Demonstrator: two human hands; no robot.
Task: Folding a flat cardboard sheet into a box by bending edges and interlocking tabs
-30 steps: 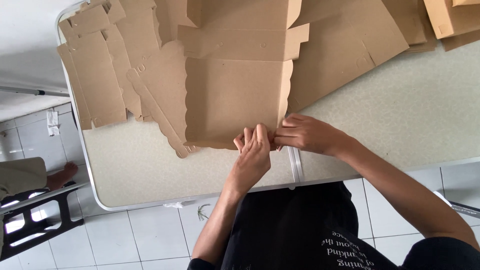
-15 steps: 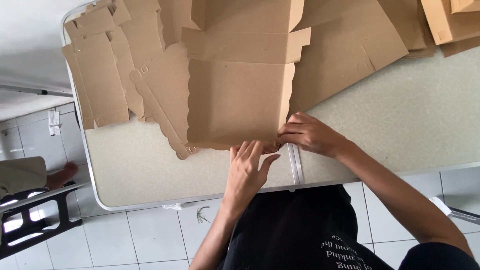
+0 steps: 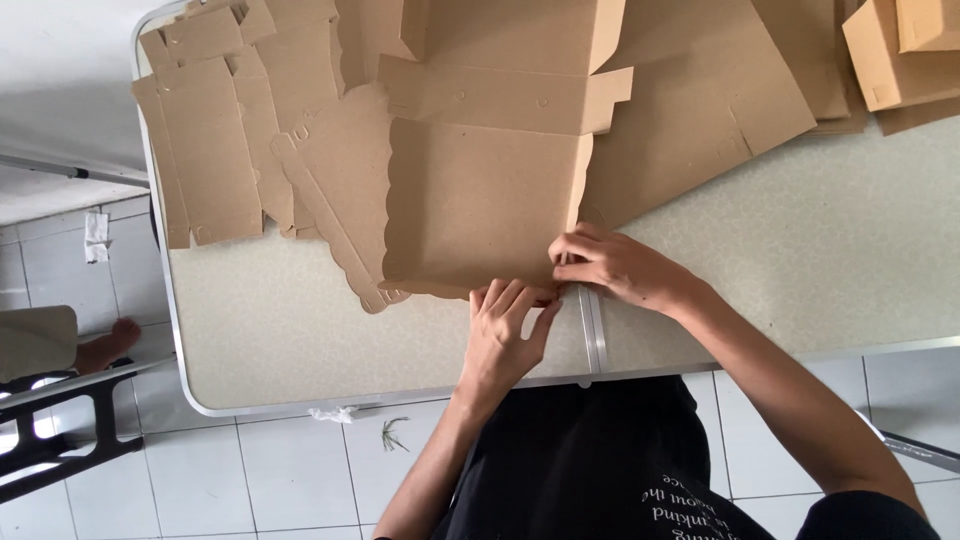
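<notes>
A pale speckled table (image 3: 800, 250) with a metal rim stands on a white tiled floor (image 3: 250, 470), seen from above. On it, just beyond our hands, lies a flat brown cardboard sheet (image 3: 480, 205) with one scalloped edge. Our left hand (image 3: 505, 335) rests palm down with fingers spread loosely, its fingertips touching the sheet's near edge and gripping nothing. Our right hand (image 3: 615, 268), just beside it, pinches the sheet's near corner between thumb and fingers. More flat cardboard pieces (image 3: 205, 150) lie well beyond and to the left of our hands, overlapping each other. Folded boxes (image 3: 900, 50) sit far beyond our right hand. To the far left of our hands, a bare foot (image 3: 110, 345) of another person shows on the floor.
</notes>
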